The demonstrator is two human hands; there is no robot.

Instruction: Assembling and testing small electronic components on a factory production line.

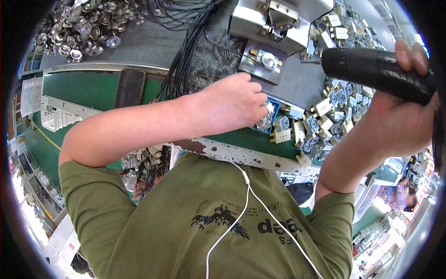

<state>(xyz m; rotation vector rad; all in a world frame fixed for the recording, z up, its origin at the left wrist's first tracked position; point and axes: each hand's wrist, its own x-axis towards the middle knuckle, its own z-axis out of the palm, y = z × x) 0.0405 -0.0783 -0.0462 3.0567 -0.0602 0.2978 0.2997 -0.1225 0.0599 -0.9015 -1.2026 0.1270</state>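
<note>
My left hand [239, 102] is closed, its fingers curled down at a small blue tray [276, 114] of small shiny metal pieces. Whatever the fingertips hold, if anything, is hidden. My right hand [404, 111] grips a black electric screwdriver [371, 67] raised at the right, its thin shaft pointing left. Beyond my left hand, a metal fixture block [260, 72] carries a part with a round silvery centre [268, 59] and brass-coloured pins.
A grey metal machine [297, 28] stands behind the fixture. Many square plug parts [323, 109] lie heaped at the right. Black cables [183, 60] hang across the bench, left of the fixture. Round metal pieces [83, 30] are piled far left. White earphone wires [247, 179] cross my shirt.
</note>
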